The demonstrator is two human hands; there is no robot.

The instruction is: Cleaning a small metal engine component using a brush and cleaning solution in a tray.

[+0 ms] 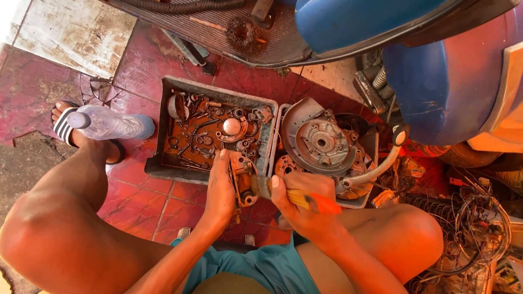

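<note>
My left hand (220, 188) grips a rusty, oily metal engine part (243, 177) and holds it upright at the near edge of a grey tray (218, 90). My right hand (305, 204) is closed around a paintbrush with a yellow and orange handle (316, 202); its bristle end (260, 187) touches the part. To the right, a second tray (357, 202) carries a large round engine cover (317, 140) and a curved white tube (376, 170).
The grey tray holds several small rusty parts, bearings and rings in oily liquid. A clear plastic bottle (106, 124) lies by my sandalled left foot (68, 125). A blue scooter body (436, 65) looms at the upper right. Tangled wires (479, 223) lie at the right.
</note>
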